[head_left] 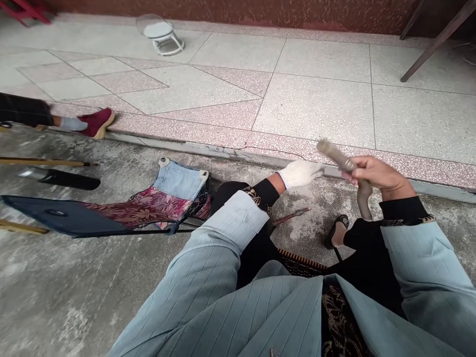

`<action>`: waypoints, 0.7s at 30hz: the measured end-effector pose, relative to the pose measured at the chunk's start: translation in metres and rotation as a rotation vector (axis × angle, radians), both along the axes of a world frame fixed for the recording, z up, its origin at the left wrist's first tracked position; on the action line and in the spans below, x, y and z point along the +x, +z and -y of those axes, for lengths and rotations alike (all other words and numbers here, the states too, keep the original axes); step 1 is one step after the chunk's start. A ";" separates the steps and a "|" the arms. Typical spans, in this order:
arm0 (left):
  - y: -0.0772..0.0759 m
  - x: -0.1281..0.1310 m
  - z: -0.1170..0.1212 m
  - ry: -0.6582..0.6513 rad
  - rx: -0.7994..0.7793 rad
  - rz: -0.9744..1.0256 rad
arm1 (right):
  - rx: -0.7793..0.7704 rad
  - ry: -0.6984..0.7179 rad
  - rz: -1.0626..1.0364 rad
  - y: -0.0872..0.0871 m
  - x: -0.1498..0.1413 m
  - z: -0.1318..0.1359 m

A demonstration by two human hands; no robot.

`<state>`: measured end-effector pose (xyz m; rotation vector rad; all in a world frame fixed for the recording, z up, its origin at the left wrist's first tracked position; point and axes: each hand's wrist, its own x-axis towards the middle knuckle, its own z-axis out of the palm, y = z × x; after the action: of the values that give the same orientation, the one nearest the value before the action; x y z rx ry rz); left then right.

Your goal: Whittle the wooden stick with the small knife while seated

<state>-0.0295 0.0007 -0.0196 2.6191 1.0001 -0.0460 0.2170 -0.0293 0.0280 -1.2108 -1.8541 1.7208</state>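
Note:
My right hand (pixel 377 176), bare, is closed around a curved grey-brown tool (pixel 336 154). One end is a thick straight rod with a ring near my fingers; the other bends down below my hand (pixel 365 201). Motion blurs it, so its exact kind is unclear. In a white knitted glove, my left hand (pixel 299 173) points right toward the tool, just in front of the step's edge. Its fingertips are smeared, and whether they grip anything does not show. A thin reddish-brown stick (pixel 292 216) lies on the concrete beneath my hands.
To my left stands a low folding chair (pixel 159 203) with patterned cloth. Beyond it are a black cylinder (pixel 70 178) and wooden poles (pixel 44 161). Another person's red shoe (pixel 97 122) is by the raised tiled step (pixel 316 99). A small white stool (pixel 162 35) is farther back.

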 end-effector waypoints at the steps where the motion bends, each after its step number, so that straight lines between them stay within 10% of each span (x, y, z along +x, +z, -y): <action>1: -0.001 0.003 0.002 -0.014 0.007 0.000 | 0.023 -0.142 -0.047 0.002 0.002 -0.001; 5: -0.009 0.013 0.012 -0.111 0.035 -0.023 | 0.032 -0.427 0.015 -0.005 0.004 -0.005; 12: -0.010 0.019 0.022 -0.189 0.056 -0.024 | 0.087 -0.433 0.296 -0.028 0.003 -0.015; 21: -0.011 0.013 0.022 -0.200 0.127 -0.141 | 0.160 0.084 1.031 -0.044 -0.023 -0.015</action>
<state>-0.0162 -0.0218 -0.0309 2.8586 0.8044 -0.2246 0.1936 -0.0141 -0.0165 -2.2129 -2.5060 0.9566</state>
